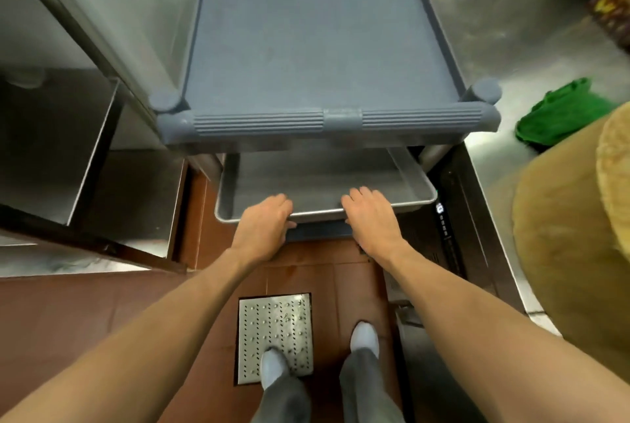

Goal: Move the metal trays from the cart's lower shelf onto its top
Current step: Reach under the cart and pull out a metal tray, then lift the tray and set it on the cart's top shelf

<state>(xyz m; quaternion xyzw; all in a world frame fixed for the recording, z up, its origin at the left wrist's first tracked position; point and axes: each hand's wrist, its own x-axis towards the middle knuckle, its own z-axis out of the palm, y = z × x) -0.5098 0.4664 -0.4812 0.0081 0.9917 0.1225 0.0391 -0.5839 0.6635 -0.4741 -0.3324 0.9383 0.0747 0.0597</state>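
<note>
The cart top (pixel 317 47) in the upper middle is bare, and the left hand (pixel 264 228) and right hand (pixel 371 218) grip the first metal tray (pixel 306 184), half out below it.

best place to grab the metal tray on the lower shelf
Grip the tray by its near short rim, coming from the cart's handle end. That rim juts out past the shelf, its rolled lip gives purchase, and the left hand and right hand are already spaced along it.
</note>
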